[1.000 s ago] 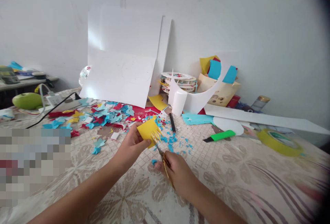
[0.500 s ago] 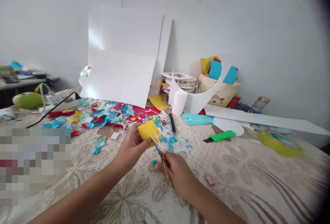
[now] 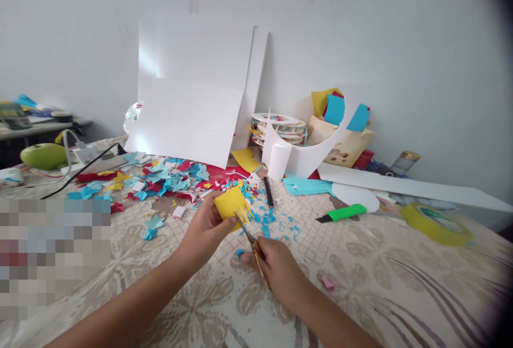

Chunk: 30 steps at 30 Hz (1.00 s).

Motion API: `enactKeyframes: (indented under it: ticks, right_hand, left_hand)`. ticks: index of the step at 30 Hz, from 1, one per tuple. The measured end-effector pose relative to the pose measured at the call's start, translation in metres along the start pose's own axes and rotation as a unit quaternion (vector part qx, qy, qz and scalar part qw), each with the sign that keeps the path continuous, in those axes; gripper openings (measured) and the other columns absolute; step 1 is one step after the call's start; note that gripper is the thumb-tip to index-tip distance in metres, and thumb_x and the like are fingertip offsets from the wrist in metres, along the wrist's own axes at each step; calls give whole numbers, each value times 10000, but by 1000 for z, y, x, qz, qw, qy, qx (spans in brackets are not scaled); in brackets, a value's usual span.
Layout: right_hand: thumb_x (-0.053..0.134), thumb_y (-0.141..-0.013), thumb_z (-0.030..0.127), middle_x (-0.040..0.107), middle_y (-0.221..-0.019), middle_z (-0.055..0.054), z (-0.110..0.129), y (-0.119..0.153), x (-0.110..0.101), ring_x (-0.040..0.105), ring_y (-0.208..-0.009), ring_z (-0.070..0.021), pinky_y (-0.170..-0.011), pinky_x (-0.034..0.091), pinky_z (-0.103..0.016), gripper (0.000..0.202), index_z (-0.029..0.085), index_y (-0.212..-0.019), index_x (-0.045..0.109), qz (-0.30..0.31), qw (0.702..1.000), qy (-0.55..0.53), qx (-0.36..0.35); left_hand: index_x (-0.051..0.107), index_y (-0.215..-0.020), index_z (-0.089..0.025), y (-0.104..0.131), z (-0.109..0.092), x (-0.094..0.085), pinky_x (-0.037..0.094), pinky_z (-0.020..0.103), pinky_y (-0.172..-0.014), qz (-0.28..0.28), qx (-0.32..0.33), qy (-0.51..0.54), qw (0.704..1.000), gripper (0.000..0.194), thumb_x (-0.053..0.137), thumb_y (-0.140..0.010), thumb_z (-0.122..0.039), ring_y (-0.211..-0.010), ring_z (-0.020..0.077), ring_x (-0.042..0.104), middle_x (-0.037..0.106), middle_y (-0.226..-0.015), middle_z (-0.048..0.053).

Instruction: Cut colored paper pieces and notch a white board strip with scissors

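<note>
While scraps [image 3: 160, 177] litter the tablecloth [image 3: 190, 305], a pale wall [image 3: 380, 32] stands behind.

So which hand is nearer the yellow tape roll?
Right. The right hand, holding the scissors, is left of and lower in view than the yellow tape roll; the left hand, pinching the yellow paper, is farther left.

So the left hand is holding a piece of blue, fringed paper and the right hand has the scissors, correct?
One slip: the fringed paper is yellow, not blue, as the head view shows. The left hand does hold it, and the right hand does have the scissors.
</note>
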State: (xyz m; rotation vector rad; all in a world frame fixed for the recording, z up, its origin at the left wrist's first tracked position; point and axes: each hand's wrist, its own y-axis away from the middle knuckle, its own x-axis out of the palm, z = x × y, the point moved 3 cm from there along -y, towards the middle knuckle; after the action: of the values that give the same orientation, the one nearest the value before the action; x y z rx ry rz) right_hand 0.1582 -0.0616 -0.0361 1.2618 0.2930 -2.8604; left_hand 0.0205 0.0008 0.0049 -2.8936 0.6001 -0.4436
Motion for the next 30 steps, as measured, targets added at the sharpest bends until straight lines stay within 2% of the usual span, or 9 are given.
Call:
enactKeyframes:
  ticks: [9,30]
  right_hand:
    - [488,-810,444,367,-508,51,-2,-1,-2,348,-479,-96,-453,209,-207,379,184,-566,358,3,1000,2,-15]
    - [507,-788,451,359,-491,55,-3,-2,-2,337,-469,-91,-449,205,-205,388,179,-544,378,4,1000,-22,-8]
  left_hand:
    - [419,-990,-183,2,3,1,466,255,-686,10,-11,6,1000,355,617,-703,-119,-756,143,601,623,-791,-1]
    - [390,-1051,-191,3,4,3,462,286,-698,7,-13,-11,1000,422,619,-700,-142,-749,157,600,604,-793,-1]
